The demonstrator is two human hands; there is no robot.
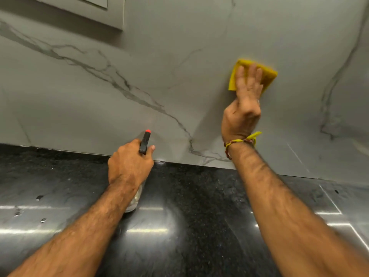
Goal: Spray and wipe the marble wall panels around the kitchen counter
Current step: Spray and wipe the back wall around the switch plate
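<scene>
Two hands, one cloth, one bottle. Right hand (244, 100), upper right, presses the yellow cloth (265, 73) flat on the marble wall (139, 66), fingers straight. Left hand (129, 162), centre, grip clenched round the spray bottle (145, 142) above the black bench (189, 206), near the wall's lower edge. Bare wall left of the cloth.

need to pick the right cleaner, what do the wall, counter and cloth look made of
Wall: looks like polished grey-white marble or a marble-look slab, with dark branching veins.
Counter: dark speckled stone, likely polished granite; it mirrors the lights.
Cloth: yellow, soft, matte, probably microfibre or sponge cloth.
</scene>
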